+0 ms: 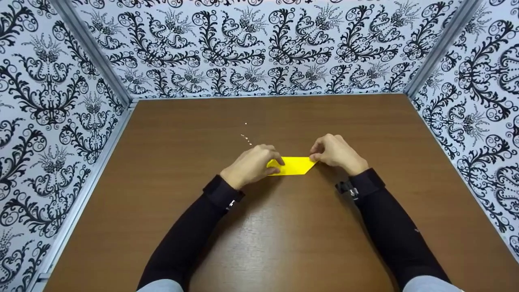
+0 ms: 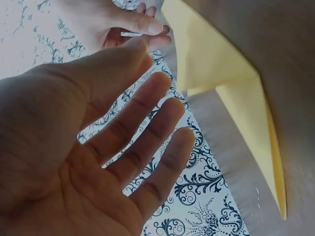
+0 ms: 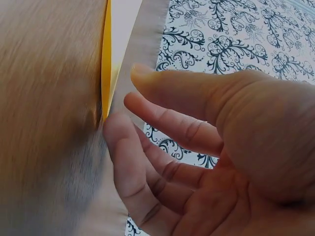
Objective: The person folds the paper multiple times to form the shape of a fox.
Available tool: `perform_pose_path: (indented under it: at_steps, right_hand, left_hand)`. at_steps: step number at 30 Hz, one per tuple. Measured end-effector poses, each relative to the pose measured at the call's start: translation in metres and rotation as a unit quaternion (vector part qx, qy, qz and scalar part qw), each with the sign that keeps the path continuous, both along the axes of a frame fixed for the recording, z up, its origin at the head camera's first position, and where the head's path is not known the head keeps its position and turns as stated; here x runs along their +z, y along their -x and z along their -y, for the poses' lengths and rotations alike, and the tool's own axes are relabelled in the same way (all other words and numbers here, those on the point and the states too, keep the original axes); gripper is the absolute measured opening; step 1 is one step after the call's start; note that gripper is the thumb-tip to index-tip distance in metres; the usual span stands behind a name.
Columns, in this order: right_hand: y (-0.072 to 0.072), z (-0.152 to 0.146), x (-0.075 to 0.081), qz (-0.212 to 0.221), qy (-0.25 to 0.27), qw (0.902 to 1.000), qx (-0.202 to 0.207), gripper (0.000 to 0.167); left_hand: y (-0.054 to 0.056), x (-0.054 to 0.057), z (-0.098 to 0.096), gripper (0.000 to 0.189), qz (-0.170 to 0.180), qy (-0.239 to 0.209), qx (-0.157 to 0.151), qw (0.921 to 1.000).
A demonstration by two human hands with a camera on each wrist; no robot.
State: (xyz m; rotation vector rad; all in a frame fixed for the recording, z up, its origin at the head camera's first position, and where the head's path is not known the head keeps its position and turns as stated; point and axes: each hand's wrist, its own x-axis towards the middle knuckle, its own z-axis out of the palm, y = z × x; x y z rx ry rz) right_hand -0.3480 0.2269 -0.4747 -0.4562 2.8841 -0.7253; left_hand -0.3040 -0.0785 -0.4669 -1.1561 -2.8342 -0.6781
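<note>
Solid yellow is shown by the folded paper (image 1: 294, 166) on the tabletop (image 1: 182, 134), itself coloured brown and streaked with wood grain. White flecks (image 1: 247, 139) are seen on the tabletop. Wallpaper (image 1: 243, 48), behind the tabletop and at both its sides, is printed with black floral scrolls on white. Over the tabletop, sleeves (image 1: 184, 231) are seen in black.

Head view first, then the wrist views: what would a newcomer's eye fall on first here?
Most likely the bright yellow folded paper, vivid against the brown table, with the left hand at one end and the right hand at the other. Next, probably, the black-and-white scroll-patterned walls behind and on both sides of the table.
</note>
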Motion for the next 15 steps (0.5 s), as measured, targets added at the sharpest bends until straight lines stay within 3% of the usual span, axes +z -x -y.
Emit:
perform_pose_path:
  at_steps: [7,15]
  right_hand:
    - [0.000,0.000,-0.003,0.019,0.003,0.9998,-0.003,0.024]
    - [0.004,0.000,-0.006,0.009,-0.005,0.9999,-0.007,0.030]
  left_hand:
    - [0.001,-0.013,0.005,0.026,-0.004,0.051,-0.025,0.9984]
    - [0.004,-0.018,0.010,0.025,0.001,0.051,-0.037,0.9980]
